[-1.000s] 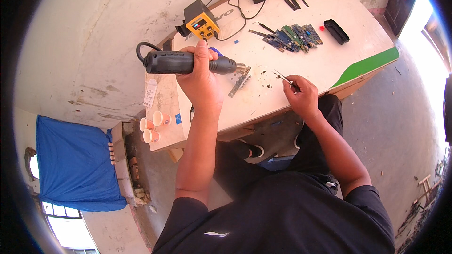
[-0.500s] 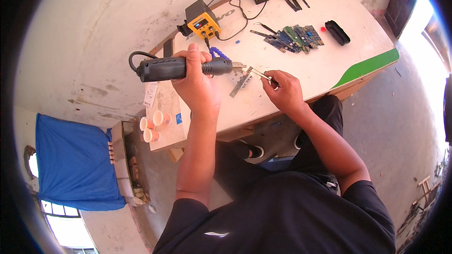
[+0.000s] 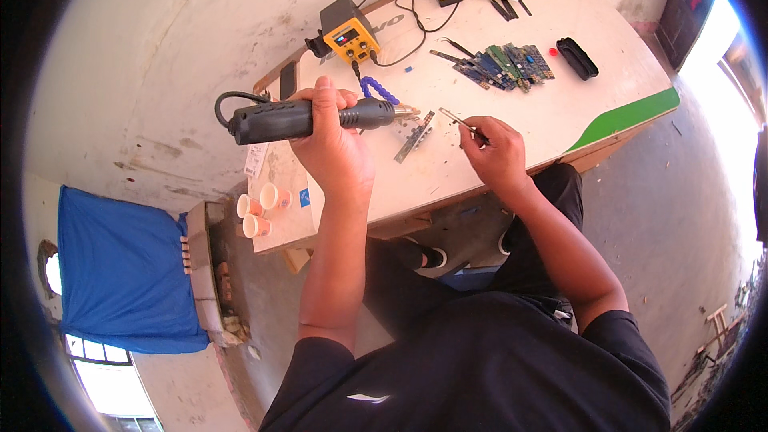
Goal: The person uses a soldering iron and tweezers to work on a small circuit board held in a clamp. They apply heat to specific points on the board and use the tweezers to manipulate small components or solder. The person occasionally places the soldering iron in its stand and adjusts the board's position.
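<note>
My left hand [image 3: 332,132] is wrapped round the black body of a hot air gun [image 3: 276,120], its metal nozzle pointing right over the table. Just beyond the nozzle tip lies a narrow circuit board strip [image 3: 414,138], set at a slant, with small loose bits scattered around it. My right hand [image 3: 498,150] pinches a pair of metal tweezers [image 3: 458,118]. Their tips sit to the right of the strip, apart from it. Whether the tips hold a tiny part is too small to tell.
A yellow and black rework station [image 3: 350,34] stands at the back left. Behind my right hand lie piled circuit boards [image 3: 504,66] and a black case [image 3: 576,58]. Paper cups [image 3: 276,196] stand at the left edge. Cables [image 3: 412,8] cross the far side of the table [image 3: 512,124].
My right hand has drawn the tweezers rightward, away from the board strip. The hot air gun stays near the strip, almost unmoved.
</note>
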